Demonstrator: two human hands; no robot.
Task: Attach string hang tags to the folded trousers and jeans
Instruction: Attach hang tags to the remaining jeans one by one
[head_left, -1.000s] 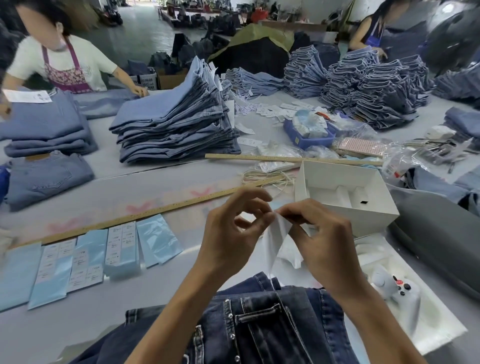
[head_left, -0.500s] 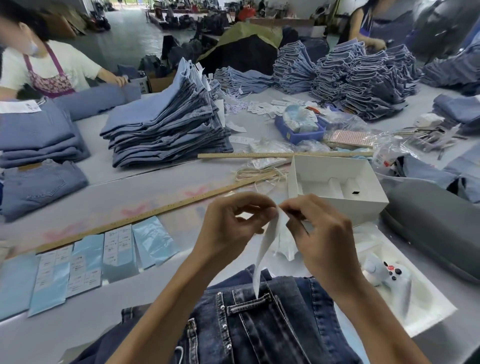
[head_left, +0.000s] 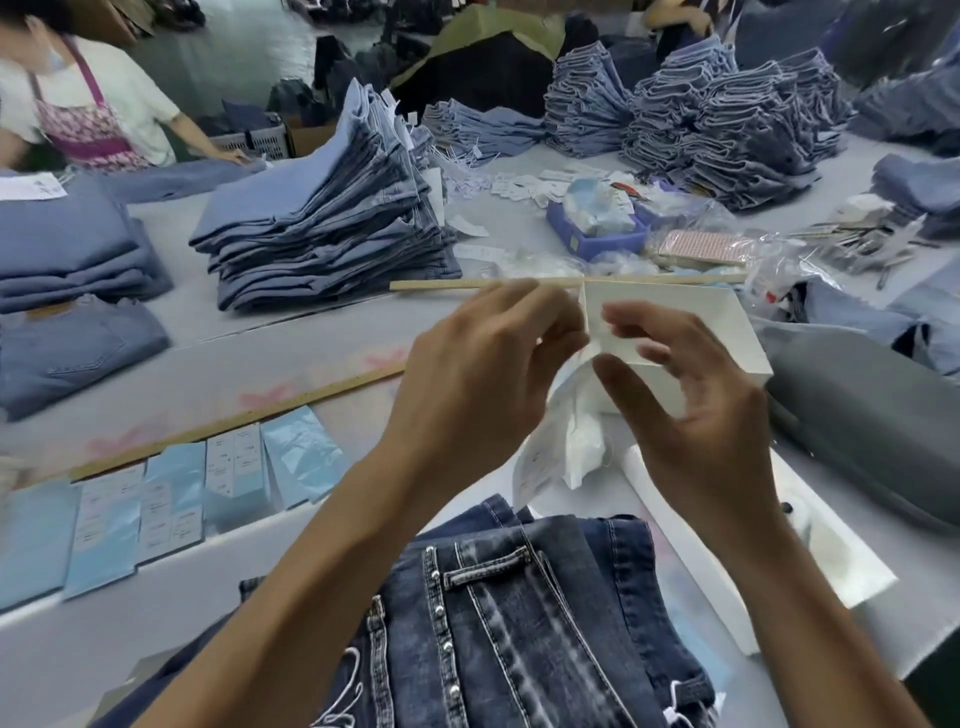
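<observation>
Two hands (head_left: 488, 374), two rulers (head_left: 234, 421), one box (head_left: 675, 322).

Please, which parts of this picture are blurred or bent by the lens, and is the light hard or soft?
Head view: the right hand and the white tag are smeared by motion; the dark jeans are fairly sharp; the wooden ruler and table edges curve from wide-angle distortion; light is soft, with no hard shadows.

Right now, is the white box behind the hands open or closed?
Open: the white box has no lid on, and its inner walls show behind the right hand.
</observation>
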